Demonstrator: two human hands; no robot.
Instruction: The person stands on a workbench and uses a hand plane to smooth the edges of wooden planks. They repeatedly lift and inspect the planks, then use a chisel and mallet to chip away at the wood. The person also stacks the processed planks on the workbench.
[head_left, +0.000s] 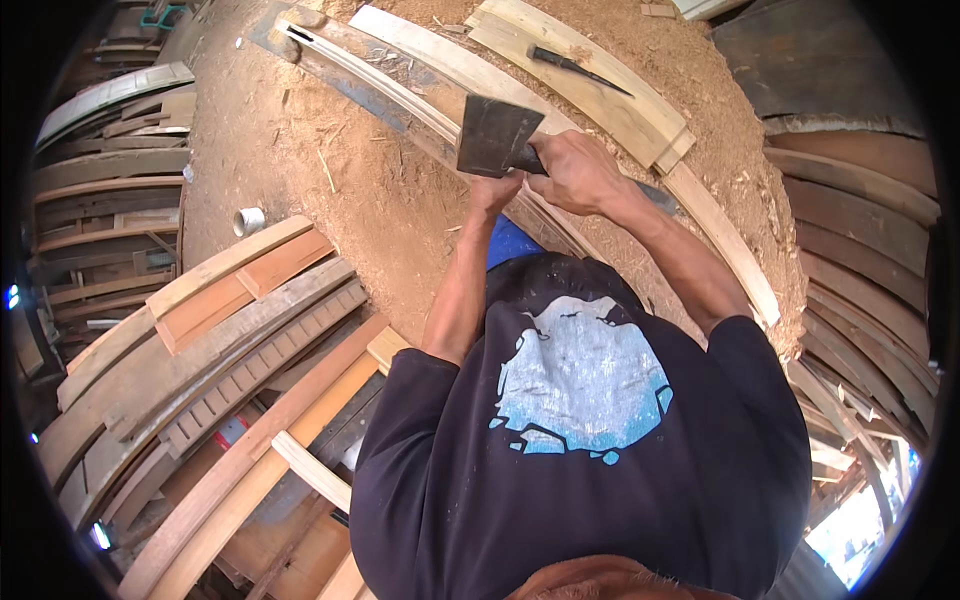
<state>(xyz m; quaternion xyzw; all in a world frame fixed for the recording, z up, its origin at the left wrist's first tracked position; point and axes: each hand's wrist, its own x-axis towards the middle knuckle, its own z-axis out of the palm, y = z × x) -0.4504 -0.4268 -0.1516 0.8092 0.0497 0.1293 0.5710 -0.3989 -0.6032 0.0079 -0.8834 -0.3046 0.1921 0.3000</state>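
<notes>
My right hand (582, 172) is wrapped around the dark handle of a square-headed mallet (497, 135), just in front of my body. The mallet's broad head covers part of my left hand (495, 189), which is closed low beside it; what its fingers hold is hidden. Below both hands runs a long, narrow grooved wooden strip (375, 88), lying slantwise from the far left toward my legs. Beyond my right hand, a chisel-like tool (580, 69) with a black handle and dark tapering blade rests on pale planks (630, 108).
Wood shavings (300, 165) cover the floor. A pale board (440, 55) lies alongside the strip, and another (725, 235) extends at right. Stacked lumber (230, 330) stands at left, more boards (850, 230) at right. A white cup-like piece (249, 221) sits near the left stack.
</notes>
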